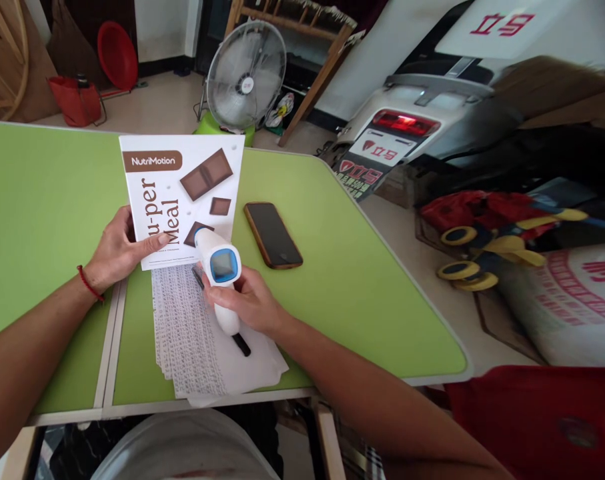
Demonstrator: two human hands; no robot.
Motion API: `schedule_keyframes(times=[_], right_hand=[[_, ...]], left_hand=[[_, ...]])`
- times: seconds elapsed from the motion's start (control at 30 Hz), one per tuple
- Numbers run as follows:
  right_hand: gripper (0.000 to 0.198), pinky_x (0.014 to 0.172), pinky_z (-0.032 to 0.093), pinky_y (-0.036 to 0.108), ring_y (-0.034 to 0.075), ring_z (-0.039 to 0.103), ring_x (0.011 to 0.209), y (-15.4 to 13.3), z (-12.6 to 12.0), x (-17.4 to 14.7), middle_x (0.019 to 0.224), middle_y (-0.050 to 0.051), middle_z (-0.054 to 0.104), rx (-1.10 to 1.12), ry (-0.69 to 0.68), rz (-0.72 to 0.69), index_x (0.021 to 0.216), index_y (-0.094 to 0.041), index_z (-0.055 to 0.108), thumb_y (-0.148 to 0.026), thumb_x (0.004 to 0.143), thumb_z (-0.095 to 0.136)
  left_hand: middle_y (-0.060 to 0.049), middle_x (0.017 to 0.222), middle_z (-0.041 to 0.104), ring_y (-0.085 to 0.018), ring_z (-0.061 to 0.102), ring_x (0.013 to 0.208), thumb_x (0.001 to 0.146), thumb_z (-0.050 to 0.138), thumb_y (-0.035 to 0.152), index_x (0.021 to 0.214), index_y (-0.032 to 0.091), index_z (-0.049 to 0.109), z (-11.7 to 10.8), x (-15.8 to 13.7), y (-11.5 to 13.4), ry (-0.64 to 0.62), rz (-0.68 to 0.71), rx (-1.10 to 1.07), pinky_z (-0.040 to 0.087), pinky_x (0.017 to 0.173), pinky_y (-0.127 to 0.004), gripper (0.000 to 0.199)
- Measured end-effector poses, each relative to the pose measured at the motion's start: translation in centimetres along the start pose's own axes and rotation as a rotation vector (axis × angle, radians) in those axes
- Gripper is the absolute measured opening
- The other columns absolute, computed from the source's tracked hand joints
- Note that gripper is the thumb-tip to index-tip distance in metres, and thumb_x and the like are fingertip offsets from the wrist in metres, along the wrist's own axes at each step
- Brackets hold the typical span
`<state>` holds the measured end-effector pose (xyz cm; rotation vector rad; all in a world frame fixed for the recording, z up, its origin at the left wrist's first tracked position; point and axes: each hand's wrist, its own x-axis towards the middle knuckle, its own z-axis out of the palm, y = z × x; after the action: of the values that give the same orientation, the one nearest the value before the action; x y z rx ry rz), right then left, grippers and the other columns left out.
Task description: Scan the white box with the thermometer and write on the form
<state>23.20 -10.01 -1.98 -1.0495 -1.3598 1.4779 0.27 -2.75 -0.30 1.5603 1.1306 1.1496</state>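
Pale clothing (182, 450) is seen nearest, below and between the left hand (118, 250) and the right hand (249, 301); both are held over a green worktop (372, 300); by the left hand a white box (182, 200) is grasped, roughly upright, near its lower left corner, thumb laid on the front and fingers mostly hidden behind; a red bracelet (89, 285) is worn at that wrist. By the right hand a thermometer (224, 265) is gripped round its handle, screen turned to the camera and nose set before the box's lower right corner; whether the box is touched by it cannot be told; just under the right hand, marked sheets (187, 327) are spread, with a pen (241, 345) partly covered by the thermometer; a phone (273, 235) is left unheld just beyond that hand. As far as can be judged, the bringing together of box and thermometer is done; no figure can be made out on the screen, so whether a reading has been taken is left open; neither thing has yet been released.
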Motion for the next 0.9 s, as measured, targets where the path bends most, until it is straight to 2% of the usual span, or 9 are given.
schedule_keyframes(times=[0.17, 0.33, 0.43, 0.57, 0.7, 0.77, 0.83, 0.9], right_hand=[[0.028, 0.066, 0.048, 0.034, 0.016, 0.055, 0.068, -0.6, -1.8, 0.4, 0.074, -0.001, 0.063, -0.178, 0.131, -0.083, 0.08, -0.023, 0.061, -0.043, 0.07, 0.079], [0.032, 0.072, 0.052, 0.038, 0.021, 0.061, 0.079, -0.1, -3.7, 1.0, 0.087, 0.004, 0.066, -0.521, 0.321, -0.128, 0.094, -0.022, 0.068, -0.044, 0.072, 0.078], [0.03, 0.077, 0.054, 0.041, 0.024, 0.063, 0.084, 0.7, -4.1, 1.2, 0.09, 0.006, 0.065, -0.732, 0.357, -0.142, 0.096, -0.022, 0.069, -0.038, 0.073, 0.076], [0.04, 0.089, 0.056, 0.047, 0.03, 0.066, 0.097, 1.7, -4.0, 1.4, 0.103, 0.01, 0.067, -0.925, 0.429, -0.157, 0.107, -0.023, 0.069, -0.034, 0.07, 0.078], [0.043, 0.089, 0.057, 0.049, 0.033, 0.066, 0.104, 2.1, -4.0, 1.3, 0.111, 0.012, 0.067, -1.046, 0.433, -0.182, 0.114, -0.023, 0.067, -0.039, 0.076, 0.078], [0.044, 0.092, 0.056, 0.052, 0.035, 0.063, 0.111, 1.8, -3.9, 1.0, 0.116, 0.014, 0.065, -1.104, 0.44, -0.243, 0.117, -0.023, 0.065, -0.04, 0.078, 0.076], [0.041, 0.097, 0.055, 0.054, 0.035, 0.061, 0.115, 1.1, -3.6, 0.5, 0.119, 0.015, 0.064, -1.133, 0.446, -0.381, 0.119, -0.022, 0.065, -0.038, 0.082, 0.073], [0.029, 0.094, 0.056, 0.048, 0.029, 0.064, 0.106, 0.3, -3.0, -0.4, 0.113, 0.013, 0.066, -1.117, 0.388, -0.523, 0.116, -0.023, 0.066, -0.034, 0.089, 0.067]], left_hand=[[-0.012, 0.125, 0.067, -0.036, 0.063, 0.119, 0.066, 0.092, 0.053, 0.119, 0.024, 0.056, -0.5, 0.4, -0.1, 0.052, 0.12, -0.019, 0.052, 0.103, -0.059, 0.071], [-0.011, 0.131, 0.062, -0.036, 0.059, 0.127, 0.066, 0.092, 0.05, 0.125, 0.025, 0.052, -1.2, 1.2, -1.0, 0.062, 0.197, -0.005, 0.049, 0.109, -0.058, 0.076], [-0.012, 0.131, 0.063, -0.036, 0.059, 0.128, 0.067, 0.092, 0.051, 0.128, 0.025, 0.049, -1.2, 1.3, -1.2, 0.039, 0.202, 0.002, 0.049, 0.109, -0.058, 0.079], [-0.011, 0.137, 0.061, -0.036, 0.057, 0.131, 0.071, 0.088, 0.053, 0.127, 0.025, 0.05, -1.0, 1.2, -1.0, 0.004, 0.22, 0.002, 0.048, 0.111, -0.057, 0.073], [-0.012, 0.131, 0.063, -0.038, 0.057, 0.13, 0.073, 0.085, 0.057, 0.122, 0.023, 0.056, -1.3, 1.5, -1.3, 0.025, 0.203, 0.098, 0.044, 0.113, -0.058, 0.066], [-0.013, 0.131, 0.061, -0.039, 0.054, 0.132, 0.071, 0.086, 0.057, 0.121, 0.022, 0.057, -1.5, 1.7, -1.7, 0.091, 0.216, 0.182, 0.039, 0.116, -0.059, 0.067], [-0.013, 0.135, 0.057, -0.039, 0.049, 0.135, 0.069, 0.089, 0.054, 0.128, 0.022, 0.053, -1.6, 1.8, -2.0, 0.151, 0.273, 0.243, 0.034, 0.119, -0.059, 0.076], [-0.013, 0.141, 0.05, -0.038, 0.043, 0.139, 0.069, 0.09, 0.052, 0.136, 0.022, 0.046, -1.6, 1.6, -1.9, 0.193, 0.357, 0.285, 0.033, 0.119, -0.057, 0.085]])
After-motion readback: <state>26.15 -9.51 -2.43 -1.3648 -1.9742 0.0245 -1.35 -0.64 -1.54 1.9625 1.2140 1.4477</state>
